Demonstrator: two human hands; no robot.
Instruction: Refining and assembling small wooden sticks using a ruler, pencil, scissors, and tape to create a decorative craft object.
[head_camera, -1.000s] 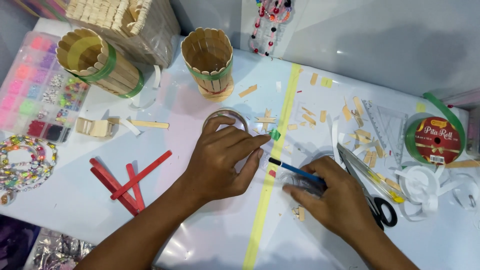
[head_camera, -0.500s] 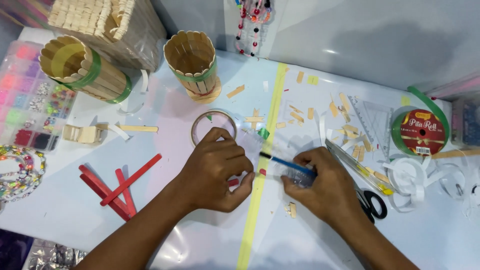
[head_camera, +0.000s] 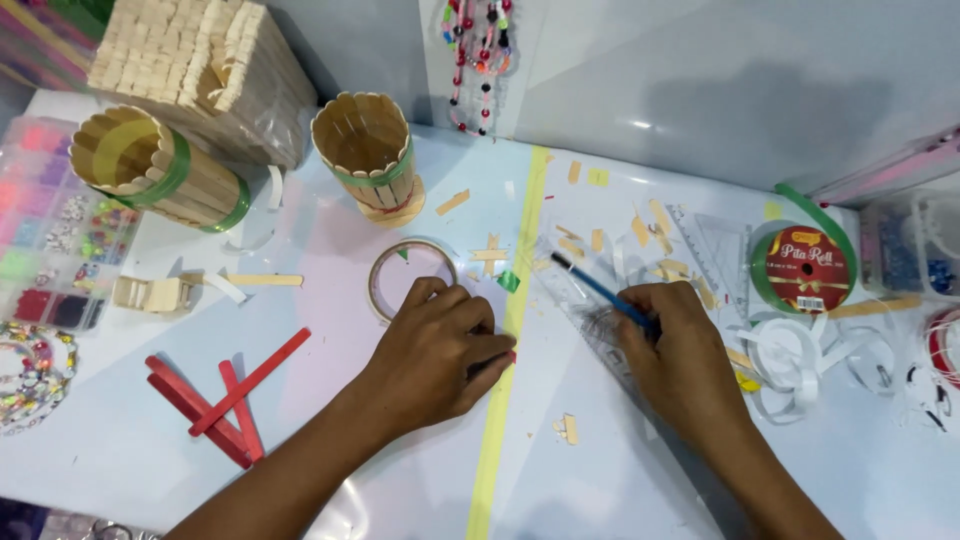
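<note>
left hand (head_camera: 440, 350) lay palm-down w/ fingers curled together, pinning a small red stick piece (head_camera: 511, 356) by the yellow tape strip (head_camera: 503, 380) to steady it, while right hand (head_camera: 680, 350) pinched a thin blue pen (head_camera: 598, 290), fingers clamped, tip angled over a clear plastic ruler (head_camera: 590, 310).

Ribbon roll (head_camera: 803, 268) at right: round red label with gold print, green ribbon around it. Clear-wrapped stick bundle (head_camera: 200, 70) top left. Compartmented bead box (head_camera: 50, 225) at left edge.

Craft table: stick cups (head_camera: 368, 150), beads (head_camera: 45, 215)
</note>
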